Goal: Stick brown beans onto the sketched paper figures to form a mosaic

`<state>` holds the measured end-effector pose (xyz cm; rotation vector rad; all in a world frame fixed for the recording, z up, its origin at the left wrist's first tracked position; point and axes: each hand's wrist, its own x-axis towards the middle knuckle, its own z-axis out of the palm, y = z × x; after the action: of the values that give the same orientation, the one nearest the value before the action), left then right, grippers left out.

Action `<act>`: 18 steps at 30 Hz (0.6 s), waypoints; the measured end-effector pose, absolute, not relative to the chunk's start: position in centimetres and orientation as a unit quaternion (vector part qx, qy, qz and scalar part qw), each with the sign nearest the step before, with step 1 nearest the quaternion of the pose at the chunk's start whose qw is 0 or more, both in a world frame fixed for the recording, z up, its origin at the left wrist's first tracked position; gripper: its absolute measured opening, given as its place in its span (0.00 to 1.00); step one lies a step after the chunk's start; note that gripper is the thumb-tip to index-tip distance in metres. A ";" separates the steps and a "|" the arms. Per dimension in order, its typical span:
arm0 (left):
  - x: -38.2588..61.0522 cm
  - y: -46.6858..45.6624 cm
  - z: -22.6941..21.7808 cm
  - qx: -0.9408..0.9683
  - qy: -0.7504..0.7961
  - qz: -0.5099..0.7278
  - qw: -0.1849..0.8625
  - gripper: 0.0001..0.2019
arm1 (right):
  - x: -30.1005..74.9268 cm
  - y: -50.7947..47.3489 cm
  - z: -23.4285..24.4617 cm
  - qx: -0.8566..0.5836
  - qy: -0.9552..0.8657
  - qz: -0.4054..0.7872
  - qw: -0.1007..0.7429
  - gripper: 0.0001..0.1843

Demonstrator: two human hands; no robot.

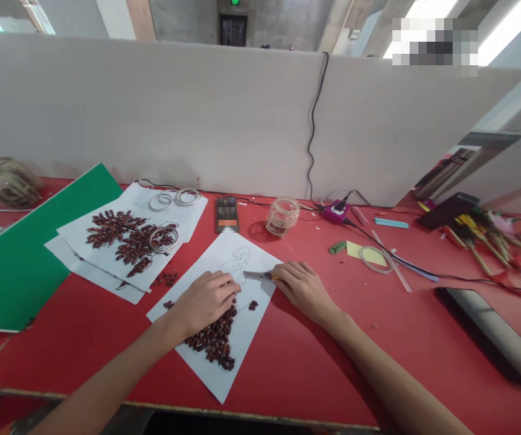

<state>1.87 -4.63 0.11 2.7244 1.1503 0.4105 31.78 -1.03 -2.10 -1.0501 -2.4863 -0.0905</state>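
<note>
A white sheet [246, 338] with a line drawing of a figure lies on the table, turned at an angle. Dark red-brown beans [212, 338] cover the drawing's lower part. Over the middle of the sheet is my left hand [208, 302], its fingers bent together and touching the paper; whatever they pinch is hidden. My right hand [300, 287] rests at the sheet's right edge. It is closed on a slim knife-like tool [256, 275] with a grey blade and a black-and-yellow handle. The tool points left across the drawing, close to my left fingertips.
Left of the sheet lie another bean-covered drawing [127, 238], clear rings [186, 196] and a green board [29, 254]. Behind stand a phone [226, 212], a glass jar [282, 216] and a purple power adapter [335, 211] with cords. A black case [491, 332] lies right.
</note>
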 end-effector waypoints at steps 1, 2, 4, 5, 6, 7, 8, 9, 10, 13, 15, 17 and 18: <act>2.0 -4.5 0.3 0.914 0.384 0.113 0.059 0.09 | 31.7 -1.1 -2.2 -0.384 -0.897 -0.032 0.216 0.10; 2.1 -4.4 0.5 0.919 0.382 0.091 0.037 0.10 | 31.7 -1.1 -2.2 -0.387 -0.896 -0.029 0.214 0.10; 2.3 -4.3 0.7 0.924 0.377 0.062 0.002 0.11 | 31.7 -1.1 -2.2 -0.391 -0.895 -0.023 0.212 0.10; 2.4 -4.4 0.7 0.926 0.374 0.054 -0.011 0.11 | 31.7 -1.1 -2.2 -0.393 -0.895 -0.021 0.209 0.11; 2.4 -4.5 0.7 0.927 0.370 0.047 -0.024 0.12 | 31.7 -1.1 -2.2 -0.394 -0.896 -0.020 0.205 0.11; 2.4 -4.6 0.6 0.929 0.366 0.042 -0.037 0.13 | 31.6 -1.1 -2.2 -0.395 -0.896 -0.020 0.202 0.11; 2.4 -4.8 0.5 0.930 0.362 0.037 -0.050 0.14 | 31.6 -1.1 -2.1 -0.396 -0.896 -0.021 0.200 0.11; 2.4 -4.9 0.4 0.931 0.358 0.033 -0.062 0.15 | 31.6 -1.1 -2.1 -0.396 -0.896 -0.023 0.198 0.12; 2.4 -5.1 0.2 0.931 0.356 0.030 -0.071 0.17 | 31.6 -1.1 -2.1 -0.396 -0.897 -0.025 0.196 0.12; 2.2 -5.5 -0.2 0.928 0.362 0.025 -0.081 0.23 | 31.5 -1.2 -2.1 -0.395 -0.897 -0.033 0.195 0.12; 2.1 -5.6 -0.3 0.926 0.371 0.025 -0.070 0.27 | 31.5 -1.3 -2.1 -0.396 -0.897 -0.040 0.193 0.12; 1.8 -5.5 -0.3 0.922 0.382 0.035 -0.049 0.27 | 31.5 -1.3 -1.9 -0.400 -0.895 -0.046 0.192 0.13; 1.5 -5.5 -0.3 0.920 0.388 0.045 -0.037 0.25 | 31.5 -1.3 -1.8 -0.405 -0.893 -0.047 0.193 0.13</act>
<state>1.55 -5.47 -0.28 2.9612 1.2473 0.1446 31.54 -1.28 -1.76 -1.1357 -2.5044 -0.1326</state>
